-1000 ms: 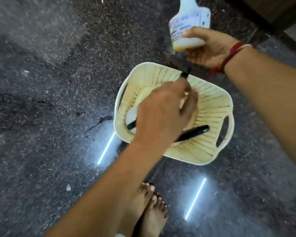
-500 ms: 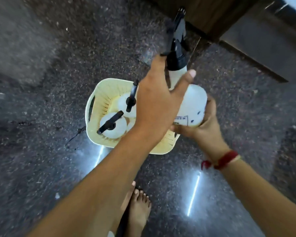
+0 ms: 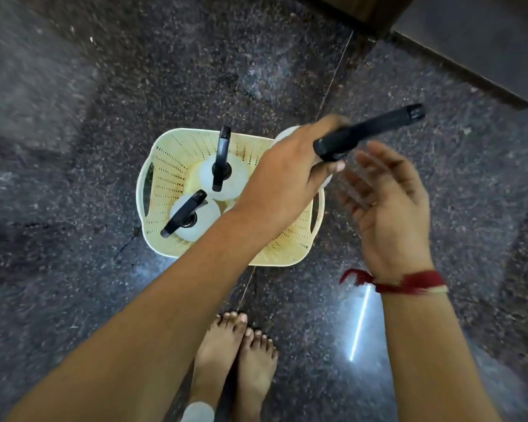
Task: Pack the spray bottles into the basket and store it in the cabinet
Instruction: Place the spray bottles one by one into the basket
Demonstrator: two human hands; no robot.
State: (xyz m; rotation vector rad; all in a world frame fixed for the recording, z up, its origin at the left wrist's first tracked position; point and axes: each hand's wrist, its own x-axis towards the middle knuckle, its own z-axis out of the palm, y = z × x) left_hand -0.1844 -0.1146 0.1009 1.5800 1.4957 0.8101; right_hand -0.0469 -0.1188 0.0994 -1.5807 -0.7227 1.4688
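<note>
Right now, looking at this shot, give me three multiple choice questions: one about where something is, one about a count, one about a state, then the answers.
1. Where does the basket sit?
A. On a shelf
B. On the dark floor
C. On a chair

2. How many spray bottles stand fully inside the basket, clear of any hand?
A. Two
B. Four
C. None

3. What is the right hand doing?
A. Gripping the basket handle
B. Squeezing a trigger
C. Open, holding nothing

Answers:
1. B, the dark floor shows all around the basket, near the bare feet.
2. A, the rear bottle and the front bottle stand there with black spray heads up.
3. C, its fingers are spread and the palm is empty, while the left hand holds the third bottle at its neck.
</note>
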